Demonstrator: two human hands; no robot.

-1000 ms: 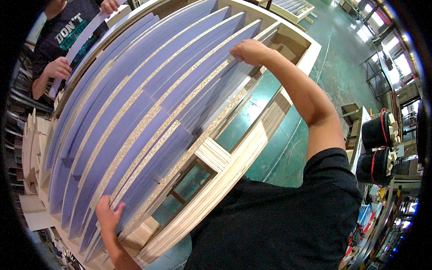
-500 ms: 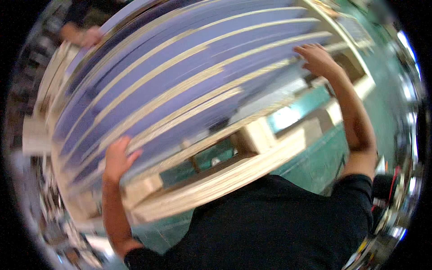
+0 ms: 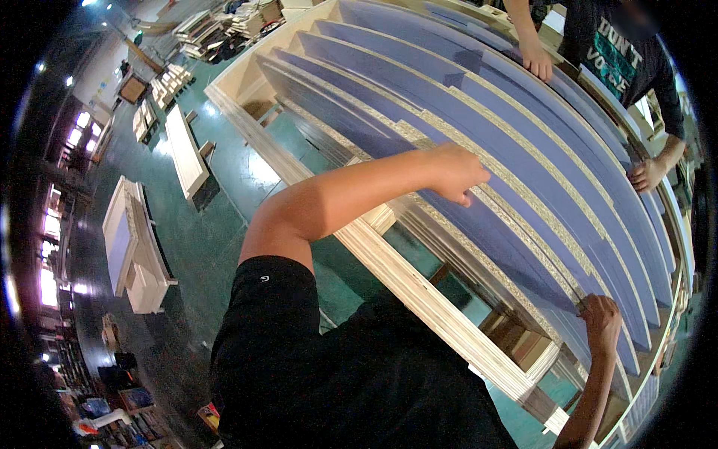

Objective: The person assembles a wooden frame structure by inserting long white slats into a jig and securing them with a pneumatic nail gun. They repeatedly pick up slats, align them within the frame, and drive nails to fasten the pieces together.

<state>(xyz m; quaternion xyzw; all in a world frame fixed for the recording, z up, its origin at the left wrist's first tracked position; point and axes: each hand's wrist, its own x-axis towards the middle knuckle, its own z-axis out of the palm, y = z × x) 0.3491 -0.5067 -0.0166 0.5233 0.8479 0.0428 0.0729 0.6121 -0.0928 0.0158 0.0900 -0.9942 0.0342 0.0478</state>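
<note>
Panels point(image 3: 479, 127) of blue-faced particleboard stood on edge in rows inside a long pale plywood frame point(image 3: 404, 273), their raw chip edges speckled tan, above a green floor point(image 3: 217, 224). Left hand point(image 3: 456, 173) rested on one panel edge, fingers curled closed over it. Right hand point(image 3: 602, 318) gripped a panel edge near the frame's end, fingers closed. Another person's hands point(image 3: 537, 61) pressed the far side.
</note>
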